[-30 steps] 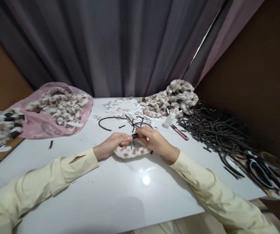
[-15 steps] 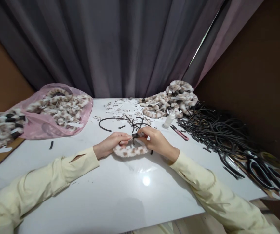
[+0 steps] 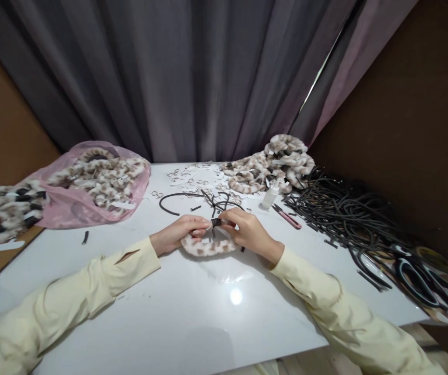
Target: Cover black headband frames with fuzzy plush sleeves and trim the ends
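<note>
Between my two hands is a furry ring point(image 3: 210, 248), white with brown spots, its lower curve hanging just over the table. A short dark gathered section point(image 3: 216, 222) closes the ring at the top. My left hand point(image 3: 179, 232) pinches the fur at the left end of that section. On the other side, my right hand point(image 3: 247, 230) has thumb and fingers closed on its right end. The fingertips of the right hand are partly hidden. Just beyond the hands lie loose black cords point(image 3: 177, 197), and a short black piece point(image 3: 195, 208) rests beside them.
A pink plastic bag point(image 3: 62, 208) of furry rings stands at the left, with more furry rings point(image 3: 286, 156) piled at back right. Small metal clasps point(image 3: 200, 182) lie scattered behind. To the right are a small bottle point(image 3: 270, 198), pink-handled snips point(image 3: 287, 216) and heaped black cords point(image 3: 348, 208).
The view has tilted slightly, so the table sits a little lower in the picture. Both hands keep hold of the furry ring; the right fingers have shifted slightly at the dark section.
</note>
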{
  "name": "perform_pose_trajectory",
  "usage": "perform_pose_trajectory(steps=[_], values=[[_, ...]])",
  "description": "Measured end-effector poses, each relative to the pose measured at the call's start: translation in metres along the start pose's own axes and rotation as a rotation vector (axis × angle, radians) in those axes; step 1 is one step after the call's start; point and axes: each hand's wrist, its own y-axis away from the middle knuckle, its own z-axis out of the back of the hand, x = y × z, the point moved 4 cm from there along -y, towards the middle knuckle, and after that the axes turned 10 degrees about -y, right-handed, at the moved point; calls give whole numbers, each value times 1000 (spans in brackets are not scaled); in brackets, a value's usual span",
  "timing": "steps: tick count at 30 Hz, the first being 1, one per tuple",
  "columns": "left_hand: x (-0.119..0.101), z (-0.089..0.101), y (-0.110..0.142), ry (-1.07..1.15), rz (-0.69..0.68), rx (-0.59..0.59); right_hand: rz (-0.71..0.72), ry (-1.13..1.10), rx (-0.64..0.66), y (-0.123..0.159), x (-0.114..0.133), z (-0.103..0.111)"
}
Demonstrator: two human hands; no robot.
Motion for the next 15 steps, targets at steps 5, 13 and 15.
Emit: perform_pose_trajectory(steps=[5, 13, 15], values=[[0, 1, -1, 4, 15, 8, 6, 17, -13, 1, 1, 0], [0, 1, -1, 11, -2, 6, 18, 49, 9, 2, -1, -4], [0, 1, -1, 19, -4, 14, 19, 52, 5, 2, -1, -3]])
